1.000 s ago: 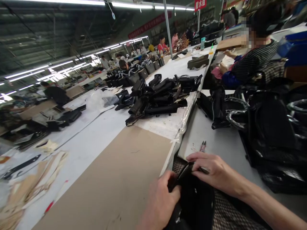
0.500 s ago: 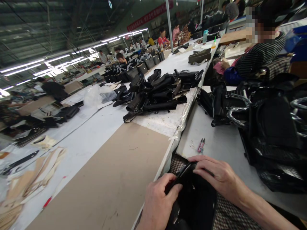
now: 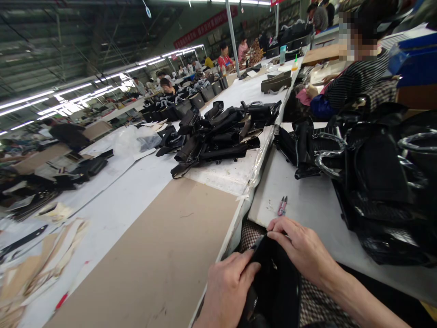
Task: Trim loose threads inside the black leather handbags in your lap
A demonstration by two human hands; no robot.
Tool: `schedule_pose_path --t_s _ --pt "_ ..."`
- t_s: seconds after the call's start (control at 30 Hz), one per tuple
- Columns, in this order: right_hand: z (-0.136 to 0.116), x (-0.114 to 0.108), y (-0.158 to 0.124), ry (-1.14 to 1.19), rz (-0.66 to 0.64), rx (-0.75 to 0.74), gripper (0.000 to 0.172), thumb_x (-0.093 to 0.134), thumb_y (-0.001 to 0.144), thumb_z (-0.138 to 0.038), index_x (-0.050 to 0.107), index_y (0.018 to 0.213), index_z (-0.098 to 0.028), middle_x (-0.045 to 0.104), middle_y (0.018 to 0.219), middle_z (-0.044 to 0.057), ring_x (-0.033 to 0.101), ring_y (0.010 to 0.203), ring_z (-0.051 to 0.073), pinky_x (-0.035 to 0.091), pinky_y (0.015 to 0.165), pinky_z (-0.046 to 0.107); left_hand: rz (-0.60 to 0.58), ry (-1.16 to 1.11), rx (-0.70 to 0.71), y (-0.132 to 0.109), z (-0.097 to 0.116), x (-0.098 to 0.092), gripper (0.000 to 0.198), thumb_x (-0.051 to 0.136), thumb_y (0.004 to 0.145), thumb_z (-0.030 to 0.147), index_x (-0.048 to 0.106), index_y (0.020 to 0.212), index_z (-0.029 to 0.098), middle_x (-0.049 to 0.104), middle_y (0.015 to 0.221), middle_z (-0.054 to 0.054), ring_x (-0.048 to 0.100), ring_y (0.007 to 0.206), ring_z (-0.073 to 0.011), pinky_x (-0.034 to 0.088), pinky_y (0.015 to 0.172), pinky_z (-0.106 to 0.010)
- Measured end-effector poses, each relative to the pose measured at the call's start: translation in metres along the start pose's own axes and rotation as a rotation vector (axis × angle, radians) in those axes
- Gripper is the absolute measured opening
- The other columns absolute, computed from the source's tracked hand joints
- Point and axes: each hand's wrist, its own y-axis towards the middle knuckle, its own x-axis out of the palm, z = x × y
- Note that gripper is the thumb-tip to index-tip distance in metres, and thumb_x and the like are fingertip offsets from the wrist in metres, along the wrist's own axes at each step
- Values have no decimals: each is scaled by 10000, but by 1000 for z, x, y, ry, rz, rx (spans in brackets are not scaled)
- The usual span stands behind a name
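Observation:
A black bag [image 3: 278, 284] rests on my lap, its opening facing up toward me. My left hand [image 3: 232, 278] grips the near-left part of its rim between thumb and fingers. At the far end of the same rim, my right hand [image 3: 297, 243] pinches the edge with thumb and fingertips. The inside of the bag is dark, and its lower part runs out of the picture. Just beyond my right hand, pink-handled thread snips [image 3: 282, 206] lie on the grey tabletop [image 3: 307, 205], apart from both hands.
Black bags with plastic-wrapped handles [image 3: 382, 177] are heaped on the right. Black pieces [image 3: 218, 136] pile up ahead, beyond a beige board [image 3: 153, 246]. Tan strips [image 3: 44, 264] lie at left. A co-worker in a striped top [image 3: 358, 73] sits at upper right.
My right hand has drawn its fingers closer together on the rim and shifted slightly left. My left hand keeps its hold. The view has turned slightly.

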Motion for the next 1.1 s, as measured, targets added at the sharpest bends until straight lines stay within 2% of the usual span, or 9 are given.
schedule_pose_path --t_s 0.07,0.17,0.23,0.33,0.47,0.6,0.77,0.93,1.1 --pt "-1 1 0 -20 12 15 151 462 942 -216 462 793 -236 665 875 10 649 782 184 467 704 313 12 114 65 -1 -1 2 193 541 934 220 694 1049 247 729 870 2 696 766 -163 493 673 -230" --pt "-2 1 0 -40 20 12 152 477 935 -221 458 784 -233 674 871 18 649 761 190 467 695 318 8 337 163 1 2 2 186 522 945 255 677 861 195 708 772 -26 685 672 -195 461 576 -275" --pt "-5 1 0 -42 16 -1 157 483 929 -222 459 774 -231 676 870 22 647 755 190 471 693 315 0 436 209 7 8 0 169 556 930 293 648 832 191 706 754 -30 681 656 -212 431 543 -286" --pt "-9 0 1 -35 -9 -31 157 468 925 -217 470 768 -229 678 867 23 645 748 182 478 679 300 -19 488 263 24 17 -3 175 531 946 315 630 865 196 716 763 -30 684 661 -217 397 530 -281" --pt "-8 -3 1 -25 -32 -33 173 469 922 -235 505 753 -225 690 877 25 650 756 176 489 680 289 -73 488 303 43 21 -5 335 394 1002 321 633 807 190 719 744 -43 682 661 -200 355 530 -268" --pt "0 -6 2 -20 -12 6 182 493 909 -253 512 731 -224 698 889 19 656 770 179 486 694 291 -142 424 242 36 13 -13 335 439 981 345 650 768 195 708 710 -21 659 655 -172 306 529 -254" --pt "1 -4 2 -4 -14 8 184 501 900 -270 495 722 -228 693 881 6 649 779 175 473 697 284 -183 341 63 4 2 -24 350 502 919 298 585 597 186 575 540 31 497 505 -109 235 496 -246" --pt "5 -5 4 -34 3 28 194 498 895 -291 511 713 -226 696 891 19 640 740 174 472 685 292 -113 160 -33 -12 2 -16 341 493 887 249 492 553 179 449 524 54 407 504 -86 253 496 -219" --pt "6 -12 -1 -45 11 18 195 503 891 -293 526 706 -234 700 879 7 655 747 172 497 687 277 -33 167 -6 -1 7 -10 250 546 865 261 554 626 188 563 587 34 501 552 -109 308 535 -233"
